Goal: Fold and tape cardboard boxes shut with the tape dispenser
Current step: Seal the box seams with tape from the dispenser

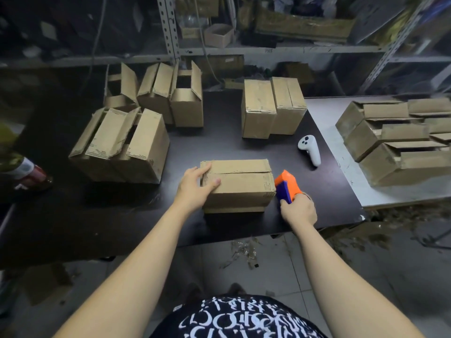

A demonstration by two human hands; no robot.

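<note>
Left hand (195, 186) flat, fingers straight, pressing top flaps of box (238, 189) at its left end. Right hand (299, 211) wrapped round tape dispenser (285, 186), orange-and-blue, nose touching box's right edge. Box at near middle of black table (219, 232), flaps folded, seam untaped. Risk: pull starts off seam, tape runs crooked; press eases, flaps spring up. Open boxes (119, 145) far left, closed boxes (271, 108) behind, white controller (310, 148) right.

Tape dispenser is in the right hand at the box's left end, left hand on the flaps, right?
No: head view shows the tape dispenser in the right hand at the right end of the box; left hand on the flaps.
</note>
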